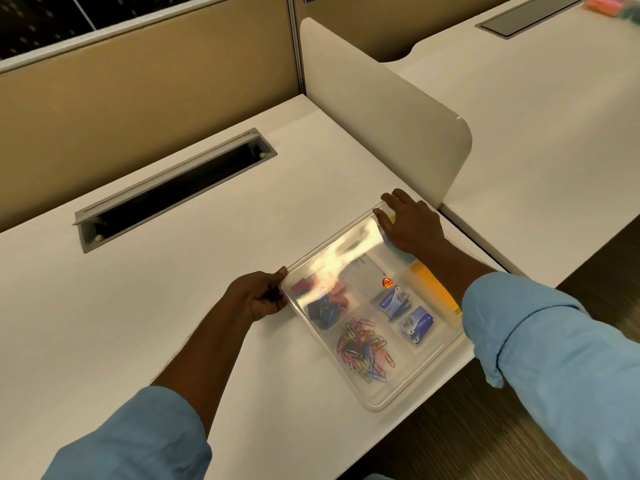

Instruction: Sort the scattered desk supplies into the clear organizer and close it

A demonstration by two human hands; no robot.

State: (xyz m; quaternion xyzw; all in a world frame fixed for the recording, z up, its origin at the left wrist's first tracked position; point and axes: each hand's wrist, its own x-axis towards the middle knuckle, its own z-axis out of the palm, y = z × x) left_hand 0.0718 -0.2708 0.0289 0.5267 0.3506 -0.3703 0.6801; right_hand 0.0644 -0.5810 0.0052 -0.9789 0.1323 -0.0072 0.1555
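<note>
Paper clips (363, 348) fill the nearest compartment of the clear organizer (398, 400), which lies under its lid (341, 259) at the front edge of the table (138, 289). The left hand (259, 296) clamps its fingers on the left corner; farther back, the right hand (412, 225) curls its fingers over the far corner.

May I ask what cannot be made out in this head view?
- Head view: glare on the lid washes out the far-left compartment's red and blue items.
- The right hand covers the organizer's far corner.
- Print on the blue boxes is too small.
- The colourful things on the next desk are blurred, cut by the top edge.
</note>
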